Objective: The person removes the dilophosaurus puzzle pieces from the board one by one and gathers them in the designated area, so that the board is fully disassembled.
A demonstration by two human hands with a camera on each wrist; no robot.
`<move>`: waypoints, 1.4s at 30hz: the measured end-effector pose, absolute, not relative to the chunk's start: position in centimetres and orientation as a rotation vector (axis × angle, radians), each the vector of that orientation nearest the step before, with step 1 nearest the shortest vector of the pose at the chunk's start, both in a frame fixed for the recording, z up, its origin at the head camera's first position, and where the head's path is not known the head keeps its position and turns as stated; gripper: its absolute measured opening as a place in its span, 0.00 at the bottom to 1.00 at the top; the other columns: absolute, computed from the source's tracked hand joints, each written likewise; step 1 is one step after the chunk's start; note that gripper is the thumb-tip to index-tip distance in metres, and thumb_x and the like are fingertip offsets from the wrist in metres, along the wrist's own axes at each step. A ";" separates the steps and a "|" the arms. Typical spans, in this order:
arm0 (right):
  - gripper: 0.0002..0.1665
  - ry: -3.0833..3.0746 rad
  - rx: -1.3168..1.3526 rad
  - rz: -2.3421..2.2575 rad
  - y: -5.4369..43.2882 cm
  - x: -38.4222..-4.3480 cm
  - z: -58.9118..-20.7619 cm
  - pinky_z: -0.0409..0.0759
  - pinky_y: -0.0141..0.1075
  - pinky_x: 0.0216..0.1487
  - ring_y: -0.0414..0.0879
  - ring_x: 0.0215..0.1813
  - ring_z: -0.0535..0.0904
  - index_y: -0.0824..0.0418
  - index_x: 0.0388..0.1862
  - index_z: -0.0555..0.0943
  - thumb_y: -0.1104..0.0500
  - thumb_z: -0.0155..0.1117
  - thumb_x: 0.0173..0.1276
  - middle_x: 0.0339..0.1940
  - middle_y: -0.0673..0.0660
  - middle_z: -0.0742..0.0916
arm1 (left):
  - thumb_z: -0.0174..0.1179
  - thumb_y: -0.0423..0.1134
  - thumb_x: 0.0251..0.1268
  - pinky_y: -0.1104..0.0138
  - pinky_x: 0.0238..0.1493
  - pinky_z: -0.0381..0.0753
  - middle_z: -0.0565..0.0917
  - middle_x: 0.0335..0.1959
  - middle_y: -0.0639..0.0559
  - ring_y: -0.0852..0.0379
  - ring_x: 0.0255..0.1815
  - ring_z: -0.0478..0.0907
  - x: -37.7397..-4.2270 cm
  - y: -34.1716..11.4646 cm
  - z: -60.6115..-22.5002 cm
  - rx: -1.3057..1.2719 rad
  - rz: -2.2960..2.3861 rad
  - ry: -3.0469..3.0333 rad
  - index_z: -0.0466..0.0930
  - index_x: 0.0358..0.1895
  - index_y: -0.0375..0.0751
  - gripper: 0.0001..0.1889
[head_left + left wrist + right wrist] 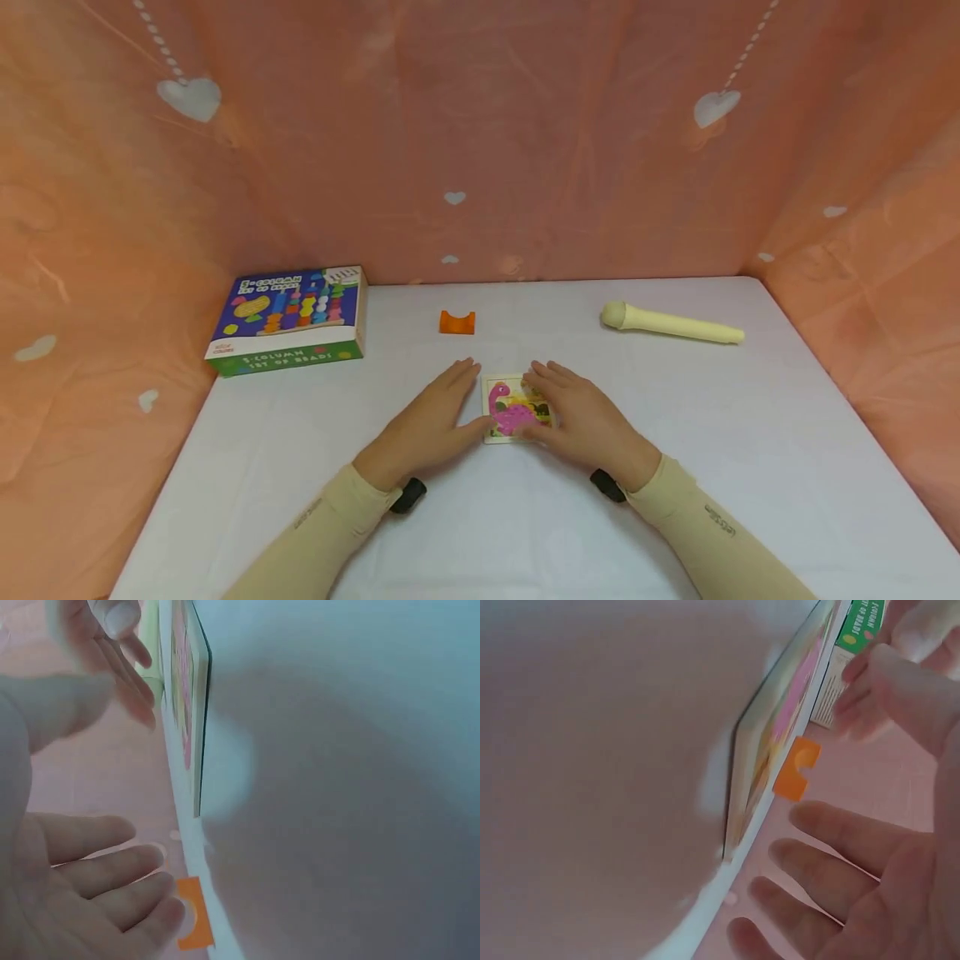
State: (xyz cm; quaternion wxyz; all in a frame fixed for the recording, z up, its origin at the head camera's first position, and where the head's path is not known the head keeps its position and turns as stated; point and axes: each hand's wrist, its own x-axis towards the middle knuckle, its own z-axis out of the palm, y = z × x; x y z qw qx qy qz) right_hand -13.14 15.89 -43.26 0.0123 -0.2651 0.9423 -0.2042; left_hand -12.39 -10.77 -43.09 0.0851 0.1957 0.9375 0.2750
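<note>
Left hand (429, 427) and right hand (588, 421), fingers extended and empty, flank the dinosaur picture board (512, 410) between them, apparently a positioning step, where gripping would call for closing inward.

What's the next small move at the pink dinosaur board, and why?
I'd probably ease the left grip and right grip inward to meet the pink dinosaur board's edges: they are open on opposite sides of it, and the wrist views show neither touching it.
</note>
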 end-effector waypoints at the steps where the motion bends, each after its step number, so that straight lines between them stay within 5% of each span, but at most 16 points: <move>1: 0.46 2.928 -0.826 -0.647 15.6 -13.2 -43.4 0.71 0.60 0.80 0.66 0.83 0.70 0.62 0.75 0.79 0.36 0.77 0.68 0.81 0.63 0.77 | 0.63 0.60 0.77 0.48 0.86 0.63 0.64 0.87 0.45 0.46 0.89 0.60 -12.6 -10.5 -43.1 0.583 0.838 2.803 0.62 0.85 0.40 0.43; 11: 0.39 2.874 -0.770 -0.687 14.3 -13.6 -43.7 0.75 0.61 0.77 0.65 0.83 0.71 0.58 0.72 0.83 0.36 0.74 0.72 0.80 0.63 0.79 | 0.66 0.53 0.77 0.50 0.79 0.74 0.83 0.71 0.46 0.46 0.74 0.78 -14.0 -9.0 -44.0 0.616 0.896 2.840 0.79 0.73 0.39 0.30; 42: 0.35 2.847 -0.717 -0.613 14.0 -14.4 -42.9 0.76 0.58 0.77 0.62 0.81 0.74 0.57 0.70 0.85 0.44 0.80 0.67 0.77 0.62 0.81 | 0.74 0.48 0.71 0.50 0.74 0.79 0.88 0.59 0.44 0.44 0.64 0.82 -15.6 -8.3 -43.6 0.670 0.812 2.891 0.89 0.56 0.38 0.20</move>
